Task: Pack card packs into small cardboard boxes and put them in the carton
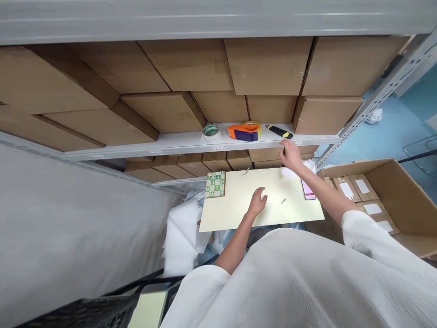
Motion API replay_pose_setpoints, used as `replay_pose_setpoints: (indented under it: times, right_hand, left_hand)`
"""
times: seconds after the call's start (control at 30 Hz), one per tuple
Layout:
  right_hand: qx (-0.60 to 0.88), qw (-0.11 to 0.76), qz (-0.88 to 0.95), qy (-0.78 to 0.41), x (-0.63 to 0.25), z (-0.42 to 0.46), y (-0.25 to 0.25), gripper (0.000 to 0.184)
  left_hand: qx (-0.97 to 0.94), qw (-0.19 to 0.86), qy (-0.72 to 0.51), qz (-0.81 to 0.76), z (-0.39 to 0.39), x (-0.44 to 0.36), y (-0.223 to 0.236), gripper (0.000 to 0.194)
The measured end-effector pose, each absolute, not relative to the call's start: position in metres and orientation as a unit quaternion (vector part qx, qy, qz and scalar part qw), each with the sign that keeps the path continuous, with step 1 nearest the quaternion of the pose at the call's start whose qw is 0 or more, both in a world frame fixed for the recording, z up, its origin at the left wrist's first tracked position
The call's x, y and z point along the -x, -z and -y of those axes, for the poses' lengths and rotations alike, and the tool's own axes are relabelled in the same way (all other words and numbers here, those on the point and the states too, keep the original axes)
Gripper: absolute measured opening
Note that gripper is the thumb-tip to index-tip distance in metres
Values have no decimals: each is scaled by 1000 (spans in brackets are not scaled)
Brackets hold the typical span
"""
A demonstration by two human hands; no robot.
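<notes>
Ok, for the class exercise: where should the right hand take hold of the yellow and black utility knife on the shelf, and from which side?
Grip the utility knife around its slim middle, probably coming over the front edge of the white shelf. It lies flat along that edge with cardboard cartons close behind, blocking the back, and the right hand sits just below the edge.

Your left hand (257,202): open, fingertips on a cream board (235,205). Phone (308,189) lying near the board's right edge, beside your right forearm. Your right hand (290,155): open, fingers spread, past the board's far edge, just below a white steel shelf (205,145). On the shelf: tape roll (210,131), orange tape dispenser (244,132), yellow-and-black utility knife (280,131). Green-patterned square (215,184) at the board's far left corner. Open carton (396,196) to your right, holding white-labelled packets (351,188).
</notes>
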State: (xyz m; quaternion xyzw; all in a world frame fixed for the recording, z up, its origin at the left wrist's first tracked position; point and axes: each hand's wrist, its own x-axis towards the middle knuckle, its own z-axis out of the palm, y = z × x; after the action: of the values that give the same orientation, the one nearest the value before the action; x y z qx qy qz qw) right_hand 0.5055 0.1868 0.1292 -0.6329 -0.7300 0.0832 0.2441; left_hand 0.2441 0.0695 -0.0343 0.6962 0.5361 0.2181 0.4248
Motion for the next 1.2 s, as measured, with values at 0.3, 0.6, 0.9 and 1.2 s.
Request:
replay_pose_setpoints:
  times: [0.3,0.6,0.9,1.2]
  right_hand:
    - [694,107,712,-2,-510,-292,-174,45]
    - [642,187,743,31,-530,-211,-164,35]
    - [782,27,589,-203,-535,-23,-20,19]
    - [811,-73,506,-284,-546,19,63,35]
  left_hand:
    - [-673,385,-269,-571,-55,-246,41,42]
    - [-670,424,-248,-556,-52,-245,55,39]
    - [-690,455,-179,-534,-54,-237,60,38]
    - [-674,480,-138,-545,-42,-225,56,39]
